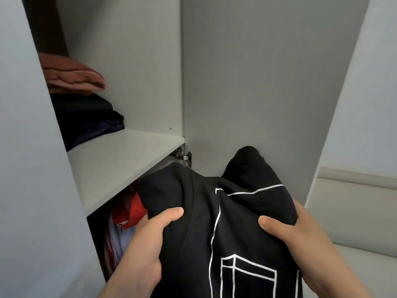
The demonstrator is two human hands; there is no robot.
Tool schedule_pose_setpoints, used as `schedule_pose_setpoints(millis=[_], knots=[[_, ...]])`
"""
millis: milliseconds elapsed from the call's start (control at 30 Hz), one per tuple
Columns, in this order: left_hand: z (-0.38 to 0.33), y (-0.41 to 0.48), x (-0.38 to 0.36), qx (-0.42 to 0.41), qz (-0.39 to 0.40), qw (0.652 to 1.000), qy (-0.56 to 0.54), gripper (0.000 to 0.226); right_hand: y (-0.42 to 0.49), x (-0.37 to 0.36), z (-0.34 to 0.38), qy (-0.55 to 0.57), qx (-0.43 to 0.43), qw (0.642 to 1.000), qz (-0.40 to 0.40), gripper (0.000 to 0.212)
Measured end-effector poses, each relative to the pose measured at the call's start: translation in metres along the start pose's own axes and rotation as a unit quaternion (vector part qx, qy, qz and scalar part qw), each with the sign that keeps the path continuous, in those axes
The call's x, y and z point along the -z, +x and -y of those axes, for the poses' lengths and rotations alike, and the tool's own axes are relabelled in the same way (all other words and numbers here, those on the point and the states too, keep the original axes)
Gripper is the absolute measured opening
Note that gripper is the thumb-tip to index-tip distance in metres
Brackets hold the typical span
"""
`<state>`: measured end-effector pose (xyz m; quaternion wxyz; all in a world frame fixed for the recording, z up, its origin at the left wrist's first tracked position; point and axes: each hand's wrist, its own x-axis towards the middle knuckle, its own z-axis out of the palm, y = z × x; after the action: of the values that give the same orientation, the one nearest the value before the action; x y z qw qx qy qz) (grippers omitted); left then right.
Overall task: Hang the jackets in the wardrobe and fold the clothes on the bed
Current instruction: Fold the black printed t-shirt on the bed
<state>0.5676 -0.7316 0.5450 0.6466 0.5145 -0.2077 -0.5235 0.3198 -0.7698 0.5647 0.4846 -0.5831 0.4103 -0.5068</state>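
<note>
1. The garment [214,222] between the left grip [139,250] and the right grip [300,244] is black, printed with thin white outline boxes and lines.
2. Just left of the left grip, a hanging top [131,211] shows red over pale bluish white.
3. Above that grip, the shelf [120,160] is off-white.
4. Farther up and left, a salmon-pink folded cloth [73,76] lies over navy and black folded clothes [90,119].
5. Behind both grips, the wardrobe panel [247,82] is plain pale grey.

left hand [139,244]: bare | right hand [300,237]: bare | forearms [122,284]: bare

Grey wardrobe [133,61] interior, evenly lit. White shelf [120,160] crosses the left compartment. Metal hinge [182,155] at its right end. Pale panel [369,104] to the right.
</note>
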Motion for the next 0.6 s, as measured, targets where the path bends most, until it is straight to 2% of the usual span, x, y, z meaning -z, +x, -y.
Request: schedule_pose_setpoints(millis=[67, 133, 367, 533, 600], knots=[[-0.014, 0.009, -0.003, -0.023, -0.025, 0.999, -0.01, 0.061, 0.025, -0.008, 0.003, 0.007, 0.018, 1.0, 0.018, 0.047], [-0.03, 0.015, -0.005, -0.041, -0.035, 0.998, -0.017, 0.067, 0.045, -0.017, 0.007, 0.018, 0.033, 0.998, 0.045, 0.048], [-0.074, 0.03, -0.016, -0.086, -0.032, 0.994, -0.058, 0.066, 0.095, -0.037, 0.04, 0.049, 0.091, 0.988, 0.111, 0.044], [-0.118, 0.033, -0.028, -0.149, -0.008, 0.986, -0.081, 0.051, 0.121, -0.049, 0.081, 0.094, 0.136, 0.979, 0.119, 0.042], [-0.138, 0.036, -0.033, -0.188, -0.021, 0.978, -0.09, 0.049, 0.137, -0.061, 0.096, 0.121, 0.147, 0.973, 0.131, 0.039]])
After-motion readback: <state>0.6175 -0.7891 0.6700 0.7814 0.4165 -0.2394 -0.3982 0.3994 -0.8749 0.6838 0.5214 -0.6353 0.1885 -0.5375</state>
